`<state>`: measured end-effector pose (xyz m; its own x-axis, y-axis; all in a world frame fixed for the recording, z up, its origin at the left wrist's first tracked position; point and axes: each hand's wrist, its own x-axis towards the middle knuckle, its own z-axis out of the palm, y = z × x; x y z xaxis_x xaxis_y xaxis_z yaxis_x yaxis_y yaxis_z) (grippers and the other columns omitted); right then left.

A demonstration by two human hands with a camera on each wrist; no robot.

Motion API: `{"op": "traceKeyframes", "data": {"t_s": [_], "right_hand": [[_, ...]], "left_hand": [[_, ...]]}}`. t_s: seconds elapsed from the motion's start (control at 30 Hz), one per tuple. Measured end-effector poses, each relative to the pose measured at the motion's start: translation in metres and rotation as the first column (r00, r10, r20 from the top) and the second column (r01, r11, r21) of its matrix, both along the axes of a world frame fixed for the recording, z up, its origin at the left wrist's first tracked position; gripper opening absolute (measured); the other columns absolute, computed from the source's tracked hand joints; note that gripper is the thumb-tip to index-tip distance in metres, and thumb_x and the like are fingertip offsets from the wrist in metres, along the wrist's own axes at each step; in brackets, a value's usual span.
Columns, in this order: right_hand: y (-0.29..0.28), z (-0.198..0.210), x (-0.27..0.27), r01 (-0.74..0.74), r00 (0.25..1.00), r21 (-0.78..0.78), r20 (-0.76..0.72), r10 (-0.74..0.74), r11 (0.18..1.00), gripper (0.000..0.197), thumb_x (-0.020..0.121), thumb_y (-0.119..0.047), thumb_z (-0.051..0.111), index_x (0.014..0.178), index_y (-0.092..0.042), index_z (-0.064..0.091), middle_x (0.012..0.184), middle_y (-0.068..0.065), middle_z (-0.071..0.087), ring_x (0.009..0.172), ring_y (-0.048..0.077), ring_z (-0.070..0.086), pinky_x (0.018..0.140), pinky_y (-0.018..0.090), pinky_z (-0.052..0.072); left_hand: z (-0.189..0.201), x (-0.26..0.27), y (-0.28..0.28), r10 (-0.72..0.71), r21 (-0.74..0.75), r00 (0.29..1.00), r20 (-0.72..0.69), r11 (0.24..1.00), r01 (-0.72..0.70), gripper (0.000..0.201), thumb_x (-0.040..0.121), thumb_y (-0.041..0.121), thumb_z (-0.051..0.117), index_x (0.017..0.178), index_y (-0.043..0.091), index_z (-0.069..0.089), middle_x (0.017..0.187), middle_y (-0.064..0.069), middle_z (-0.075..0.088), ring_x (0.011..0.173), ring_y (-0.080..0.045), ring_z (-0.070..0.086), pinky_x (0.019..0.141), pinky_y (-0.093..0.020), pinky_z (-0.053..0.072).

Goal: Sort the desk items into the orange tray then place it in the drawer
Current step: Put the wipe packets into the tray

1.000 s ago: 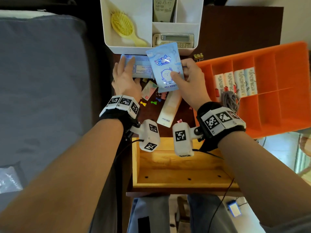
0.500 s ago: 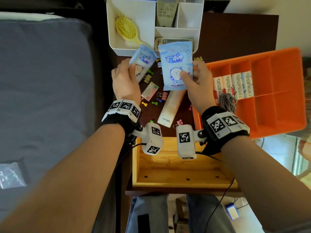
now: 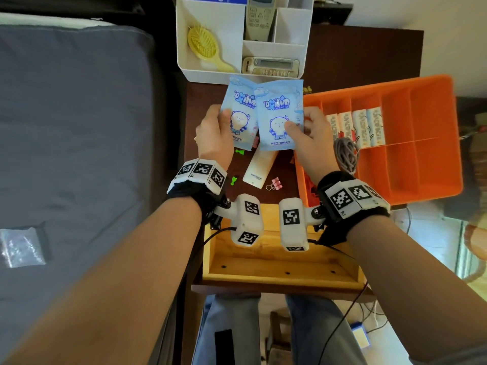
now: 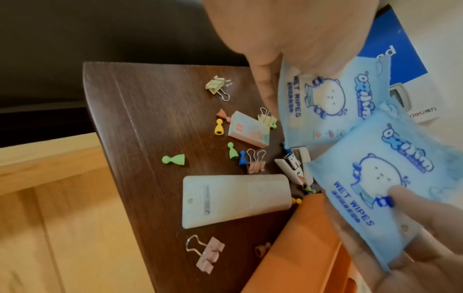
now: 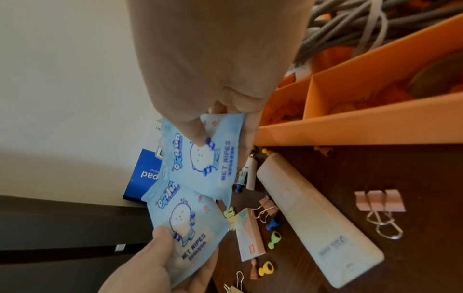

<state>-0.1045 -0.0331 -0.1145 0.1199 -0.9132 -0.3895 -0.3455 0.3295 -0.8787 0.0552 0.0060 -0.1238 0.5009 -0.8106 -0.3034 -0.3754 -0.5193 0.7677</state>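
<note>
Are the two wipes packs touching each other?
Touching. In the head view the right pack overlaps the left pack's edge, no gap; the right wrist view agrees.

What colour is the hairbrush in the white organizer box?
Yellow; the plastic hairbrush shows best in the head view.

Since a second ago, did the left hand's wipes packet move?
Yes. The left hand lifted its wet wipes packet off the desk, below the white organizer, and brought it rightward against the right hand's packet.
</note>
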Motion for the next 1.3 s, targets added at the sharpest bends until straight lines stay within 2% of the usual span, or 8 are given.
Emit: {"op": "traceKeyframes", "data": {"t_s": [0.13, 0.23, 0.43, 0.53, 0.73, 0.87, 1.03, 1.3], "right_hand": [[0.005, 0.003, -0.012, 0.037, 0.999, 0.032, 0.032, -0.038, 0.999, 0.019, 0.091, -0.01, 0.057, 0.109, -0.008, 0.051, 0.109, 0.012, 0.067, 0.093, 0.017, 0.069, 0.076, 0.035, 0.058], [0.01, 0.005, -0.024, 0.12, 0.993, 0.0, 0.016, -0.12, 0.993, 0.014, 0.091, -0.01, 0.056, 0.103, -0.01, 0.05, 0.104, 0.009, 0.067, 0.088, 0.013, 0.069, 0.071, 0.029, 0.058], [0.011, 0.007, -0.042, 0.064, 0.997, 0.065, 0.031, -0.066, 0.996, 0.019, 0.091, -0.008, 0.057, 0.108, -0.009, 0.049, 0.107, 0.015, 0.067, 0.092, 0.022, 0.068, 0.077, 0.041, 0.058], [0.012, 0.013, -0.046, -0.047, 0.994, 0.113, 0.106, 0.035, 0.992, 0.016, 0.092, -0.005, 0.053, 0.107, -0.01, 0.049, 0.106, 0.014, 0.066, 0.091, 0.023, 0.067, 0.079, 0.038, 0.057], [0.011, 0.017, -0.056, -0.111, 0.986, 0.155, 0.143, 0.089, 0.982, 0.024, 0.093, -0.003, 0.051, 0.117, -0.002, 0.05, 0.109, 0.013, 0.065, 0.094, 0.021, 0.066, 0.078, 0.031, 0.056], [0.009, 0.017, -0.067, -0.095, 0.978, 0.223, 0.202, 0.05, 0.97, 0.028, 0.093, -0.002, 0.051, 0.12, -0.003, 0.049, 0.109, 0.013, 0.065, 0.091, 0.017, 0.066, 0.077, 0.028, 0.057], [0.002, 0.026, -0.082, -0.026, 0.963, 0.363, 0.261, -0.075, 0.932, 0.004, 0.092, -0.016, 0.053, 0.092, -0.019, 0.054, 0.113, 0.015, 0.064, 0.103, 0.029, 0.064, 0.083, 0.041, 0.055], [-0.017, 0.034, -0.111, 0.029, 0.968, 0.181, 0.242, -0.073, 0.983, 0.028, 0.09, -0.004, 0.057, 0.117, 0.001, 0.052, 0.107, 0.014, 0.066, 0.084, 0.016, 0.068, 0.067, 0.021, 0.056]], "left_hand": [[0.002, -0.01, 0.006, 0.039, 0.002, 0.997, -0.069, 0.999, -0.039, 0.03, 0.1, 0.023, 0.036, 0.11, 0.0, 0.053, 0.095, -0.007, 0.06, 0.084, -0.017, 0.058, 0.07, -0.028, 0.051], [0.003, -0.017, 0.008, 0.08, 0.007, 0.995, -0.055, 0.997, -0.08, 0.03, 0.101, 0.022, 0.033, 0.11, -0.001, 0.05, 0.093, -0.005, 0.057, 0.079, -0.014, 0.056, 0.054, -0.009, 0.046], [0.014, -0.042, 0.006, 0.051, -0.022, 0.985, -0.166, 0.998, -0.055, 0.022, 0.1, 0.021, 0.036, 0.104, 0.003, 0.049, 0.09, -0.007, 0.054, 0.076, -0.019, 0.06, 0.051, -0.02, 0.055], [0.013, -0.058, 0.004, -0.028, -0.035, 0.99, -0.135, 0.999, 0.024, 0.02, 0.099, 0.026, 0.037, 0.098, 0.011, 0.05, 0.087, -0.007, 0.059, 0.082, -0.026, 0.061, 0.065, -0.041, 0.056], [0.011, -0.081, 0.003, -0.156, 0.083, 0.985, 0.073, 0.985, 0.15, 0.031, 0.099, 0.029, 0.035, 0.112, 0.007, 0.053, 0.099, -0.014, 0.067, 0.093, -0.032, 0.06, 0.08, -0.041, 0.048], [0.009, -0.092, 0.003, -0.161, 0.047, 0.987, -0.008, 0.986, 0.161, 0.032, 0.098, 0.027, 0.04, 0.116, 0.005, 0.054, 0.101, -0.014, 0.069, 0.093, -0.029, 0.063, 0.081, -0.043, 0.05], [0.016, -0.105, 0.001, -0.161, -0.041, 0.987, -0.026, 0.986, 0.16, 0.037, 0.092, 0.031, 0.043, 0.116, 0.007, 0.057, 0.095, -0.013, 0.071, 0.087, -0.026, 0.067, 0.076, -0.042, 0.053], [0.027, -0.135, -0.019, -0.171, -0.17, 0.985, 0.007, 0.971, 0.169, 0.033, 0.089, 0.035, 0.049, 0.105, 0.014, 0.067, 0.089, -0.004, 0.073, 0.078, -0.016, 0.066, 0.073, -0.04, 0.054]]}}
